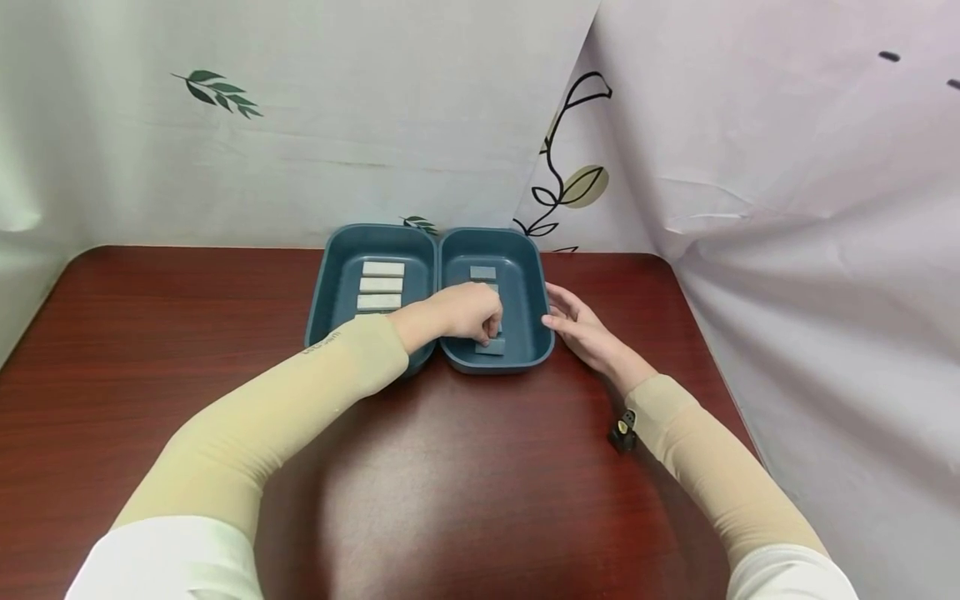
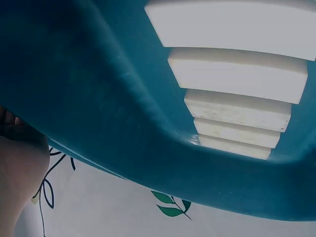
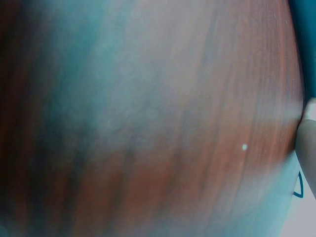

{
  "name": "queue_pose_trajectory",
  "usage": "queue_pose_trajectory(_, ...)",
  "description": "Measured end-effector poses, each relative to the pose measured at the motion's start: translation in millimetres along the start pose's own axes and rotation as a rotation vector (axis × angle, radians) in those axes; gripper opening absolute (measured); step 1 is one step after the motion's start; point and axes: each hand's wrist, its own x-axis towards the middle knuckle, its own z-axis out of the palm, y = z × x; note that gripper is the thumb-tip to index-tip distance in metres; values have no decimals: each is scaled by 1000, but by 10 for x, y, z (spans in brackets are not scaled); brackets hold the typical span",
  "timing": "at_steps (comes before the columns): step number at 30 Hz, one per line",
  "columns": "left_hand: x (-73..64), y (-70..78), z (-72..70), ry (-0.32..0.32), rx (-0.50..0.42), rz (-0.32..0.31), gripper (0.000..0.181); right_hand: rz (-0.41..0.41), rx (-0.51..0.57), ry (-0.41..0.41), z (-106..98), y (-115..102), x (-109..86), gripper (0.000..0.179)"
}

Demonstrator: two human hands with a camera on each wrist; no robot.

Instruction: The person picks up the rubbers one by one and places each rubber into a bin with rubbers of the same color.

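Observation:
My left hand (image 1: 468,312) reaches over the right blue tray (image 1: 528,292), fingers curled down. Its fingertips pinch at a grey-blue block (image 1: 491,347) near the tray's front; the fingers partly hide the contact. Another grey-blue block (image 1: 482,272) lies at the back of that tray, and the hand covers part of the row between. My right hand (image 1: 588,333) rests against the tray's outer right wall, its thumb at the rim and its fingers extended. Several white blocks (image 1: 380,285) lie in a row in the left blue tray (image 1: 322,292), partly under my left forearm.
The two trays stand side by side at the back of a dark red wooden table (image 1: 450,483). Behind them hangs a white cloth (image 1: 360,125) with leaf prints. A small black device (image 1: 622,432) sits at my right wrist.

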Motion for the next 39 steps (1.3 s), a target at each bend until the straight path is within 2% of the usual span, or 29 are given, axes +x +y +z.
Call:
queue_pose_trajectory(6,13,-39,15,10,-9,-1,8,6,6,4,9,-16,-2,70)
queue_pose_trajectory(15,32,-69,22,-18,-34,3,7,11,-12,-1,4,-2,-5,71)
queue_pose_trajectory(21,33,-72,23,-15,-37,9,6,10,-6,0,-1,-2,-7,71)
queue_pose_trajectory(32,14,-52,18,-14,20,-14,10,9,-3,6,4,-4,-3,70)
queue_pose_trajectory(39,11,-48,14,-14,5,-8,12,9,-6,6,4,-5,-8,70)
